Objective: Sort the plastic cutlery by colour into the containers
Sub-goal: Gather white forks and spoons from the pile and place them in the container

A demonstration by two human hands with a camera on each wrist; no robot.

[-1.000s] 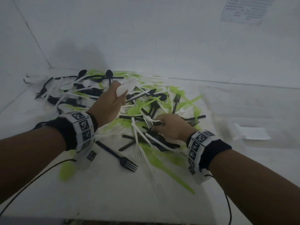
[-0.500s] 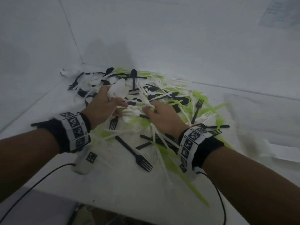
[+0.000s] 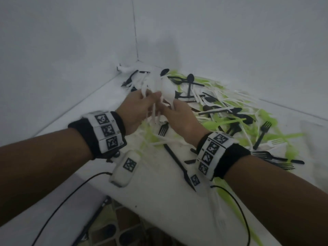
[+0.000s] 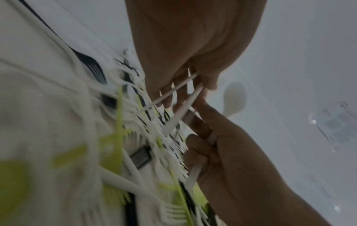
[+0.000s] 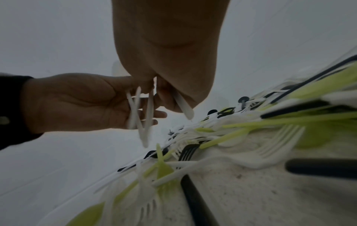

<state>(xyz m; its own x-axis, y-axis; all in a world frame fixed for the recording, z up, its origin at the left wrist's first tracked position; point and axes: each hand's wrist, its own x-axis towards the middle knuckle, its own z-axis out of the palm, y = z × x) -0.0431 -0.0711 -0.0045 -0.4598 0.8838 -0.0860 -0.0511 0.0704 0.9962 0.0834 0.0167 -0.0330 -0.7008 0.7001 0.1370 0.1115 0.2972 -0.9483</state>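
Nearest me, my two forearms reach in over the front edge of the white table, each wrist wrapped in a black band with white marker blocks. Just past the wrists a black knife lies on the bare tabletop, pointing back toward me, and a black fork lies between my hands.

Above that, both hands are raised off the table and meet over the near-left part of the heap. My left hand has its fingers curled around a bunch of white cutlery, the handles hanging down below the palm and the heads sticking up above it. My right hand is touching that same bunch from the right; the right wrist view shows its fingers closed on a white handle, with the left hand's loose handles just beside it.

Beyond and to the right of the hands spreads the mixed pile of cutlery: black, white and lime green forks, spoons and knives tangled over one another, running back into the corner where the two white walls meet. A black spoon lies near the far edge of the pile.
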